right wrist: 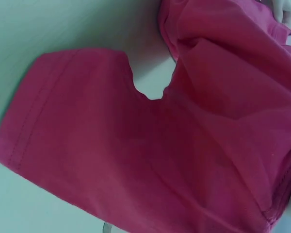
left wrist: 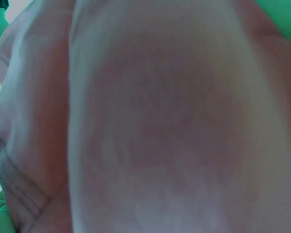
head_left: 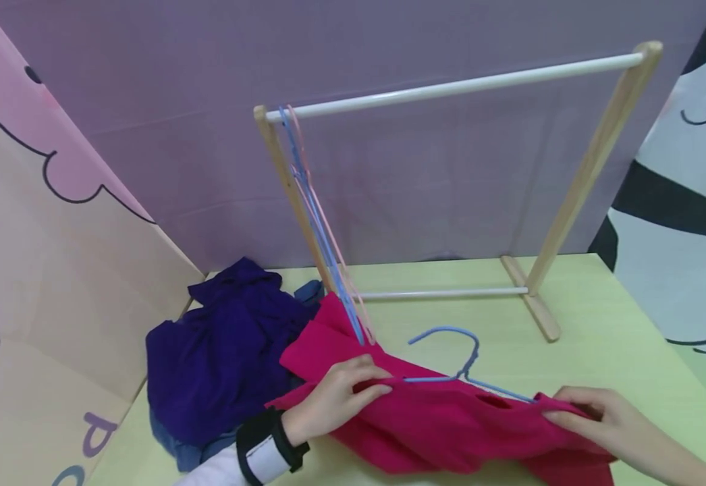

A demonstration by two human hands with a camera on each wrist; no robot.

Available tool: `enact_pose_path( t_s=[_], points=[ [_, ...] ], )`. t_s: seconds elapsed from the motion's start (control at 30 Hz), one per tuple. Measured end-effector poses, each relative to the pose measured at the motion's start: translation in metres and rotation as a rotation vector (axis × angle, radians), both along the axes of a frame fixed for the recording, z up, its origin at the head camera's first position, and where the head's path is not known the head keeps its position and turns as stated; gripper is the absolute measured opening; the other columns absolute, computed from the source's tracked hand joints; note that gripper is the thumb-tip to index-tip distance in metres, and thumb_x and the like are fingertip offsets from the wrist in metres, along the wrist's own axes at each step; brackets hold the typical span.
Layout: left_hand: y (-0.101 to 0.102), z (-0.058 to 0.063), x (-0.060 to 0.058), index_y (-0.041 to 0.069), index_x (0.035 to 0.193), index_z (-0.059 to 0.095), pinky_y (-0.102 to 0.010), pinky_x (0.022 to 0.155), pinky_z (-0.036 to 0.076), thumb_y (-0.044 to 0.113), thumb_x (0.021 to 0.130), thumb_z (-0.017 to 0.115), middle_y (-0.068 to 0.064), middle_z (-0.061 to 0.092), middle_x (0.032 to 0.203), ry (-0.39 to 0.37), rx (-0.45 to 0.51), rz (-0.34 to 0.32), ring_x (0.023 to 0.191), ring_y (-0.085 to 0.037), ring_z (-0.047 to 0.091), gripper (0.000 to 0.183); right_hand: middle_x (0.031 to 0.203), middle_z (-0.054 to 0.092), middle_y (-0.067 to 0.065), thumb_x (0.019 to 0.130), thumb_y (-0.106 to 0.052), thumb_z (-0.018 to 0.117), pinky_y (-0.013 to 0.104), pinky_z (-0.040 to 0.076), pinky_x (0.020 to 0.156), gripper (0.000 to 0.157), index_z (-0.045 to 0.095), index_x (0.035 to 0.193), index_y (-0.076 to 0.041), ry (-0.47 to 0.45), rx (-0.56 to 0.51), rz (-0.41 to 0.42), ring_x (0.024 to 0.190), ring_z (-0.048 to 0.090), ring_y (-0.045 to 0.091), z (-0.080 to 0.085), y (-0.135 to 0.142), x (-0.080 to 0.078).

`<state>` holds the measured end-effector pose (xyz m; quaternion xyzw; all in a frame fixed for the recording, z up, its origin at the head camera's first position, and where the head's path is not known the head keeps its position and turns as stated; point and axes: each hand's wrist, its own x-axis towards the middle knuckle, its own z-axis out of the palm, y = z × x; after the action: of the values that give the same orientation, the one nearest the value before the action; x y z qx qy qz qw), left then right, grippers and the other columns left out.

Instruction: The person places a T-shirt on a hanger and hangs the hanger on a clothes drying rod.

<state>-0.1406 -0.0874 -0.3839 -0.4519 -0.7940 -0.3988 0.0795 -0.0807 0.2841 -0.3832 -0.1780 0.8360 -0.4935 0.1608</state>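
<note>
A crimson T-shirt (head_left: 426, 425) is spread between both hands above the table in the head view. The blue hanger (head_left: 428, 380) has its arms partly inside the neckline, and its hook sticks up at the back. My left hand (head_left: 335, 398) pinches the shirt near one shoulder, thumb in front. At the other shoulder my right hand (head_left: 608, 422) grips the fabric by the hanger's end. A short sleeve (right wrist: 77, 116) with a double-stitched hem hangs in the right wrist view. Blurred cloth (left wrist: 160, 121) fills most of the left wrist view.
Behind stands a wooden rack with a white rail (head_left: 462, 88); blue and pink hangers (head_left: 322, 229) hang at its left end. A dark purple garment (head_left: 225, 351) lies heaped over blue denim-like cloth (head_left: 189, 455) on the left. Printed walls enclose the pale table (head_left: 620, 337).
</note>
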Motion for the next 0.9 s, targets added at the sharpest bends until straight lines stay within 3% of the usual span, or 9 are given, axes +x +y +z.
enact_pose_path(
  t_s=[0.17, 0.3, 0.53, 0.77, 0.9],
  points=[
    [-0.001, -0.004, -0.004, 0.004, 0.095, 0.066, -0.01, 0.063, 0.04, 0.008, 0.08, 0.064, 0.0, 0.056, 0.08, 0.022, -0.014, 0.005, 0.071, -0.005, 0.048, 0.015, 0.083, 0.062, -0.007, 0.092, -0.013, 0.048, 0.021, 0.045, 0.058, 0.018, 0.062, 0.099, -0.004, -0.011, 0.109, -0.103, 0.07, 0.054, 0.009, 0.004, 0.009, 0.004],
    [-0.004, -0.005, -0.007, 0.007, 0.094, 0.066, -0.015, 0.068, 0.043, 0.01, 0.08, 0.065, 0.001, 0.057, 0.084, 0.014, -0.039, 0.059, 0.077, -0.006, 0.051, 0.014, 0.084, 0.062, -0.007, 0.092, -0.018, 0.049, 0.022, 0.047, 0.058, 0.025, 0.06, 0.103, 0.002, -0.041, 0.187, -0.186, 0.069, 0.054, 0.008, 0.007, 0.017, 0.004],
    [-0.016, -0.004, -0.012, 0.01, 0.091, 0.066, -0.026, 0.078, 0.045, 0.008, 0.076, 0.068, 0.003, 0.058, 0.09, 0.073, -0.009, 0.174, 0.089, -0.012, 0.052, 0.015, 0.093, 0.062, 0.011, 0.088, -0.025, 0.054, 0.025, 0.05, 0.057, 0.038, 0.056, 0.109, 0.007, -0.071, 0.287, -0.346, 0.067, 0.055, 0.008, 0.015, 0.034, 0.0],
    [-0.026, -0.005, -0.013, 0.007, 0.09, 0.066, -0.024, 0.073, 0.046, 0.007, 0.077, 0.067, 0.002, 0.057, 0.09, 0.05, 0.003, 0.185, 0.085, -0.011, 0.053, 0.013, 0.086, 0.062, 0.011, 0.086, -0.026, 0.058, 0.024, 0.047, 0.052, 0.04, 0.057, 0.107, 0.008, 0.069, 0.4, -0.453, 0.06, 0.053, 0.008, 0.027, 0.048, -0.008],
    [-0.029, -0.007, -0.014, 0.007, 0.089, 0.066, -0.025, 0.071, 0.046, 0.009, 0.079, 0.066, 0.003, 0.058, 0.087, 0.043, 0.001, 0.178, 0.083, -0.01, 0.054, 0.01, 0.081, 0.063, 0.009, 0.087, -0.025, 0.058, 0.026, 0.049, 0.05, 0.039, 0.055, 0.108, 0.009, 0.093, 0.357, -0.492, 0.055, 0.057, 0.012, 0.036, 0.055, -0.013]
  ],
)
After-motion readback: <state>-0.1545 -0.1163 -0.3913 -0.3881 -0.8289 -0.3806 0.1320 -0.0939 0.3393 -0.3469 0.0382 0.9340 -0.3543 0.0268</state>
